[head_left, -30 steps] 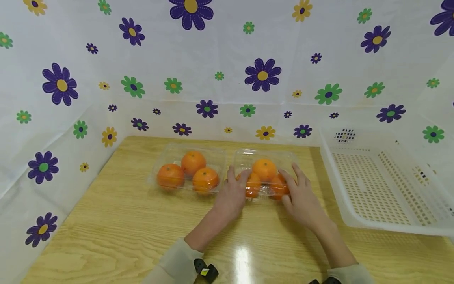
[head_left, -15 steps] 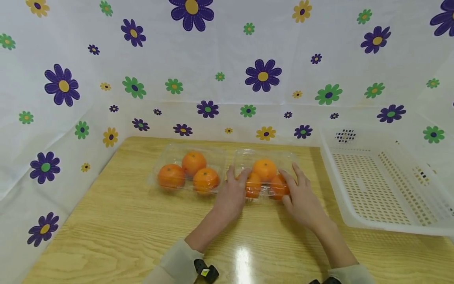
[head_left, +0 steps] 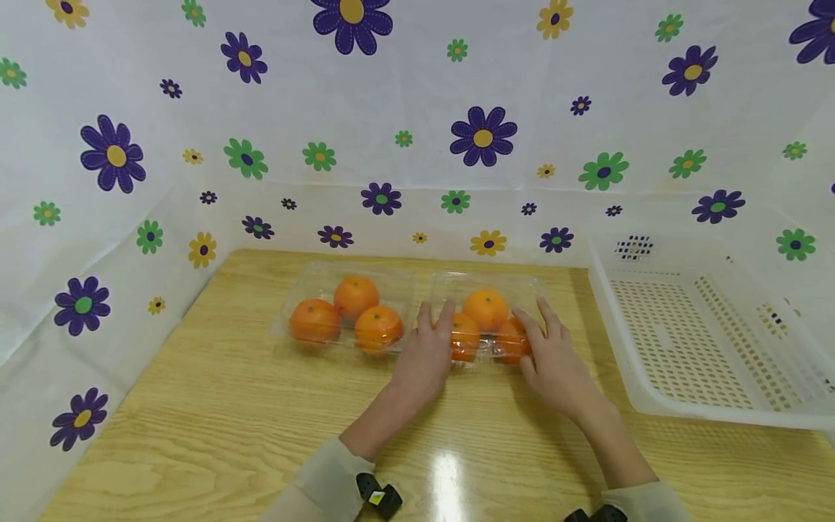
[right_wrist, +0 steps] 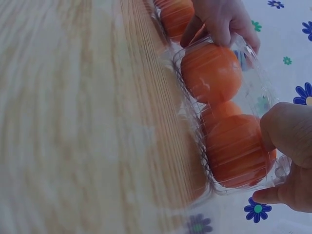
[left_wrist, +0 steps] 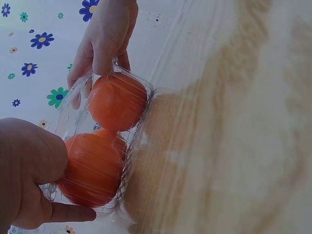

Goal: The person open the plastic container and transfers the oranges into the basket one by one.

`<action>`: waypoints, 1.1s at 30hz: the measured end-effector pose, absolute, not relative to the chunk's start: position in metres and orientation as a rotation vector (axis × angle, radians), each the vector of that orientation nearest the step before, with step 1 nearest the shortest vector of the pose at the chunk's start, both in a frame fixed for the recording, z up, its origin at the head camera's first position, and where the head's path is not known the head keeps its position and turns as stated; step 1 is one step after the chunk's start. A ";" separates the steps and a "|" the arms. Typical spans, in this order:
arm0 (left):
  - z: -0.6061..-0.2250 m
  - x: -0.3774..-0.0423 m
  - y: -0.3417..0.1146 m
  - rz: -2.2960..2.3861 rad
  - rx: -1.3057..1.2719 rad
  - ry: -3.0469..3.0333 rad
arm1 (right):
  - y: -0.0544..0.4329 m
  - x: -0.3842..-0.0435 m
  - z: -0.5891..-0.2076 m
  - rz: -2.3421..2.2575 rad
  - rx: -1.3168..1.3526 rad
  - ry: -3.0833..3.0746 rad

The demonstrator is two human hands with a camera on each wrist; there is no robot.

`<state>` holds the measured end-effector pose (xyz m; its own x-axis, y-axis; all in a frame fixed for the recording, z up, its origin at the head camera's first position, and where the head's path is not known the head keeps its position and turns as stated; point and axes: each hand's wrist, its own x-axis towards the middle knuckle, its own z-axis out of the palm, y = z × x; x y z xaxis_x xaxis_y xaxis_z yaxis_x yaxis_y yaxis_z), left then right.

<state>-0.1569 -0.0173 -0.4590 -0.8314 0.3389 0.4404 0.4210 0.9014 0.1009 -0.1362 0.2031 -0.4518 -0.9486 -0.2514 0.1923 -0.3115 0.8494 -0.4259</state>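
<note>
Six oranges (head_left: 378,328) by my count, 3 per pack, both packs twd the far edge of the counter (head_left: 261,413). Left pack (head_left: 398,290) sits nearer the far L corner w/ its three, neither hand gripping it. Right pack (head_left: 522,290) is btwn it and the white basket (head_left: 730,418), which is along the counter's R side twd the far R corner. No hand on the basket.

Hands: I've got the left hand (head_left: 424,359) on the right pack's L end, right hand (head_left: 557,370) on its R end. Fingers on both partly spread and bent round the plastic, so it's gripped from both ends; nothing else held. Can't tell how hard they press. Pack looks to be resting on the counter, not lifted, afaict.

Status, my read: loading's done, no orange seen outside the packs. Both look closed over the fruit, but w/ glare + clear plastic I can't confirm the right pack's near edge is fully snapped. Remaining: prob just finish that edge and let go. Left pack likely needs nothing more. Worth a check b4 release.
</note>
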 end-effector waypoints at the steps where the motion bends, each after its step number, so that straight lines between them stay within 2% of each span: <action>1: -0.458 -0.156 -0.017 -0.266 -0.558 -2.650 | 0.203 -0.136 -0.452 0.701 0.443 -2.897; 33: -0.458 -0.156 -0.017 -0.350 -0.588 -2.721 | 0.204 -0.136 -0.453 0.684 0.462 -2.864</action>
